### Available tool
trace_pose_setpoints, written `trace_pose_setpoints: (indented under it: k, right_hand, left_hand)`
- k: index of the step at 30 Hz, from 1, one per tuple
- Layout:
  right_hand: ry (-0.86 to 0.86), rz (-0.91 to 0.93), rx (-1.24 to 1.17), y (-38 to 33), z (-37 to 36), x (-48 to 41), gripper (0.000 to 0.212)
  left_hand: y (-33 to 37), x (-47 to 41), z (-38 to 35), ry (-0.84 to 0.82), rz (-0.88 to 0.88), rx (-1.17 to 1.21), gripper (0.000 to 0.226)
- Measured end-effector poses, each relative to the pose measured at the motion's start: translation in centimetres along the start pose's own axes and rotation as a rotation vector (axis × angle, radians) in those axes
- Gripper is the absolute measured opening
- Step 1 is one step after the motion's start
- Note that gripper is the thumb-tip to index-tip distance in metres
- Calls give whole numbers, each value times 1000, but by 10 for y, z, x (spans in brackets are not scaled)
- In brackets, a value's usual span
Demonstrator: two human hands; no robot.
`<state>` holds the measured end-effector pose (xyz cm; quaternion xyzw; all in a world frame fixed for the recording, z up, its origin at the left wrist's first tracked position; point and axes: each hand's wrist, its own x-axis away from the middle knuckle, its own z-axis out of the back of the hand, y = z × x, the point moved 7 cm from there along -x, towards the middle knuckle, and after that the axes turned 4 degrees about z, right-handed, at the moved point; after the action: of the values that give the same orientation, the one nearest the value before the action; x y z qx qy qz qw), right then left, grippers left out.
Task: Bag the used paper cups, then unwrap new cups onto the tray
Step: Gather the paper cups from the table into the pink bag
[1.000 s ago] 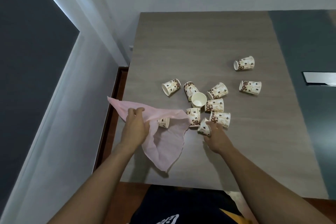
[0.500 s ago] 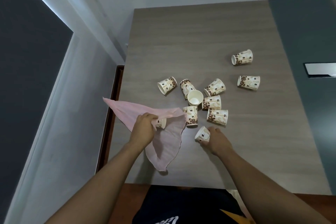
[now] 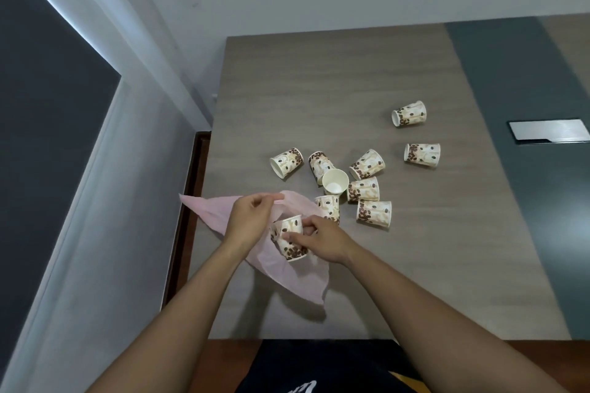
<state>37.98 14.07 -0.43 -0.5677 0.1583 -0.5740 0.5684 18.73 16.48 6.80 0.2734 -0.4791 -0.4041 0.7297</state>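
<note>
Paper cups [image 3: 373,214], nine, lie loose; right hand [image 3: 322,241] grips another cup [image 3: 292,233]; left hand [image 3: 247,222] pinches one pink bag [image 3: 300,277].

silver panel [image 3: 547,130] cut by right edge, pink bag [image 3: 300,277] partly covered

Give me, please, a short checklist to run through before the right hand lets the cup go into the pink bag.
1. Bag mouth held open: the left hand pinches the upper edge of the pink bag. Ok.
2. Cup under control: the right hand grips the cup at the bag mouth. Ok.
3. Cup past the bag's edge: the hands hide this. Cannot tell.
4. Bag supported: it lies on the table, one corner past the left edge. Ok.
5. Used cups all bagged: nine loose cups lie on the table. Not ok.
6. Tray for new cups: not in view. Cannot tell.
</note>
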Motion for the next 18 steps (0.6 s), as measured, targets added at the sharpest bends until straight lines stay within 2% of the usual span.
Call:
trace_pose_setpoints:
  k: [3, 5, 9, 13, 18]
  right_hand:
    - [-12, 47, 58, -10, -12, 0, 17]
    - [-11, 76, 102, -12, -12, 3, 25]
    - [132, -23, 41, 8, 13, 8, 21]
    - [233, -71, 102, 29, 45, 6, 20]
    - [253, -65, 270, 43, 65, -8, 34]
  left_hand:
    - [-2, 0, 3, -20, 18, 87, 29]
    - [-6, -1, 5, -22, 28, 103, 22]
    - [-15, 1, 8, -7, 37, 81, 25]
    - [-19, 6, 10, -19, 37, 72, 30]
    - [-24, 11, 16, -3, 39, 41, 30]
